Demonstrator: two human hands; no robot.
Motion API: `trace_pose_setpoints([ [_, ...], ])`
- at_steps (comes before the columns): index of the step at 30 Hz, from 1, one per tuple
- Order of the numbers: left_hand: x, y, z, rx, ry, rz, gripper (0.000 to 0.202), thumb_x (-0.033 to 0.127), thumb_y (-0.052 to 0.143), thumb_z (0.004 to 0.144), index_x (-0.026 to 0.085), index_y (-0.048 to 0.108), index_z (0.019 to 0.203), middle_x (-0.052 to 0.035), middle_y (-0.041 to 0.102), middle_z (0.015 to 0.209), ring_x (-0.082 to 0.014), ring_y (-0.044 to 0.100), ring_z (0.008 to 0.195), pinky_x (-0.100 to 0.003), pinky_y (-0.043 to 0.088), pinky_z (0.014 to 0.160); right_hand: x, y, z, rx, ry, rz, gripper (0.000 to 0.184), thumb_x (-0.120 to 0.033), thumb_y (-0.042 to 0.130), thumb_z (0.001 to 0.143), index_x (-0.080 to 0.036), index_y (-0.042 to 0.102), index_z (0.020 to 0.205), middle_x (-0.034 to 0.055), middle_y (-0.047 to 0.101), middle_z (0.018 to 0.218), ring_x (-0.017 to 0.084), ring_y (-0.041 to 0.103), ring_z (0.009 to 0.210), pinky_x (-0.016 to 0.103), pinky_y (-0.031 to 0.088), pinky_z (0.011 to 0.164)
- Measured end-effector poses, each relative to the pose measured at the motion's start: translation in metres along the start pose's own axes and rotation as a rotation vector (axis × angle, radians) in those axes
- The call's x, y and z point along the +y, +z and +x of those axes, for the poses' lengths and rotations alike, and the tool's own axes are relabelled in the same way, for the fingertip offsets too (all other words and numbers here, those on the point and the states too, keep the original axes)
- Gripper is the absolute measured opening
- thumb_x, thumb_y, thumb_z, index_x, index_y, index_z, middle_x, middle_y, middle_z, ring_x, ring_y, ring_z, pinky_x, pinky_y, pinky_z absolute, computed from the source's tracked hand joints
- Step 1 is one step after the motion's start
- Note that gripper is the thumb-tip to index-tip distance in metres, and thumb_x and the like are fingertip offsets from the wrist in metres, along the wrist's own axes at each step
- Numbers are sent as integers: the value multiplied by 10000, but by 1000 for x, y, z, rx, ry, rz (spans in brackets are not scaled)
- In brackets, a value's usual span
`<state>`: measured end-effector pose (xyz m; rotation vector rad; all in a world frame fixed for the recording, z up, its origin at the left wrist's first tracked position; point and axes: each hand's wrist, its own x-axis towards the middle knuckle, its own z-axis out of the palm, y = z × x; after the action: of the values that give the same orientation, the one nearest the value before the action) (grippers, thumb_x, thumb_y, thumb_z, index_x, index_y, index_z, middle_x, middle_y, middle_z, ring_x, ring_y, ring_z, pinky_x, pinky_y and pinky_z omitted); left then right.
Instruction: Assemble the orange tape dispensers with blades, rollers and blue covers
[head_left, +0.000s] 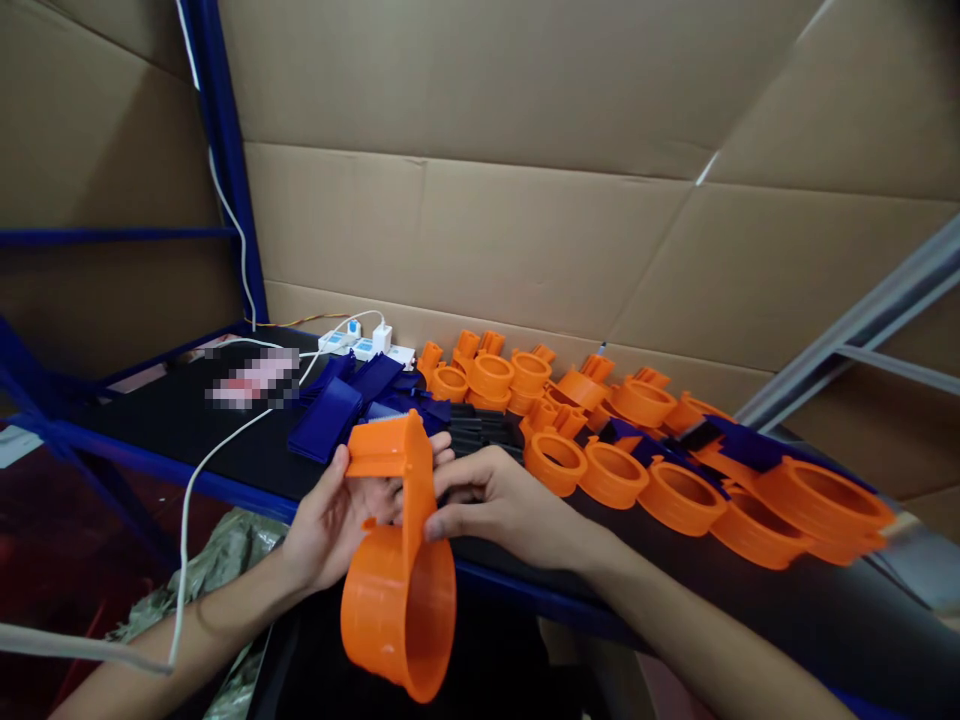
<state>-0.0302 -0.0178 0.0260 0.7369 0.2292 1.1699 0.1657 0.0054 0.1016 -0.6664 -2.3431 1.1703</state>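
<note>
Near the front edge of the black work surface, my left hand [326,525] grips an orange plastic part [397,610] from the left, thumb on its upper block and fingers behind. The part has a wide ring at the bottom and a flat arm rising to that block. From the right, my right hand [506,505] pinches the arm's edge between thumb and fingers. Whether its fingers hold anything smaller is hidden. Just beyond my hands lie dark blue flat plates [325,418] and a bundle of black strips [480,428].
Several similar orange ring parts [556,462] stand in rows at the right and back, some with dark blue plates on them. A power strip [361,347] with plugs is at the back. A white cable [185,510] hangs at left. Blue frame posts [225,150] and cardboard walls [465,220] enclose the shelf.
</note>
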Motion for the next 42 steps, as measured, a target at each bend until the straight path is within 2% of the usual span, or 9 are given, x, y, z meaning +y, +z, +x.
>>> trace_pose_setpoints([
  [4,1,-10,5,72,67,-15,571,617,550,898,183,675,1246,-143,703,1242,-323,639,1176,-422,525,952,12,-24,14,-121,89,-94,349,-458,600,952,-152,752,879,21,734,812,142,677,742,244,531,679],
  [10,-11,-14,-2,-8,-4,114,782,624,842,620,168,669,1232,-141,648,1244,-245,654,987,-328,533,847,36,-53,51,203,-49,-654,265,-344,529,1010,-181,736,996,72,751,952,166,684,834,310,523,784],
  [13,-21,-4,-7,-212,-188,206,832,627,896,501,136,685,1139,-130,671,1030,-234,650,864,-312,519,784,50,-39,66,85,-221,-940,209,-197,651,925,-194,720,1122,88,730,1058,208,640,1001,339,499,848],
  [16,-24,5,-7,-295,-299,156,773,710,792,607,190,633,1156,-114,680,945,-257,680,773,-376,532,734,61,-17,75,-17,-316,-1014,243,-190,690,891,-191,715,1133,82,718,1035,220,594,1037,328,491,812],
  [20,-18,11,-5,-276,-342,196,690,688,772,654,232,634,1153,-90,689,874,-249,695,688,-339,524,617,67,5,85,-94,-404,-1069,168,-237,696,894,-202,715,1057,47,704,972,205,563,1012,298,478,779],
  [25,-16,11,-8,-280,-336,217,621,675,755,683,241,648,1114,-78,694,853,-234,691,672,-327,520,610,70,14,97,-130,-432,-1091,159,-45,646,857,-187,680,797,27,667,792,179,551,912,250,446,708],
  [33,-24,-6,-4,-373,-225,143,678,614,738,760,159,564,1230,-135,724,904,-237,716,704,-319,561,622,52,-11,91,-23,-421,-947,108,-128,562,939,-177,655,966,55,694,967,170,602,948,291,489,801],
  [37,-24,-4,-3,-392,-142,72,673,559,747,778,176,532,1287,-148,712,1011,-271,719,821,-405,589,704,43,-20,88,292,-375,-508,67,-203,599,917,-190,603,982,65,682,1079,174,624,996,327,493,888],
  [42,-20,-3,-7,-220,-41,-3,561,439,694,856,235,503,1343,-143,654,1178,-306,651,1060,-554,494,960,30,-36,88,695,-274,54,142,-237,609,866,-205,551,992,-26,612,828,117,584,750,268,494,747],
])
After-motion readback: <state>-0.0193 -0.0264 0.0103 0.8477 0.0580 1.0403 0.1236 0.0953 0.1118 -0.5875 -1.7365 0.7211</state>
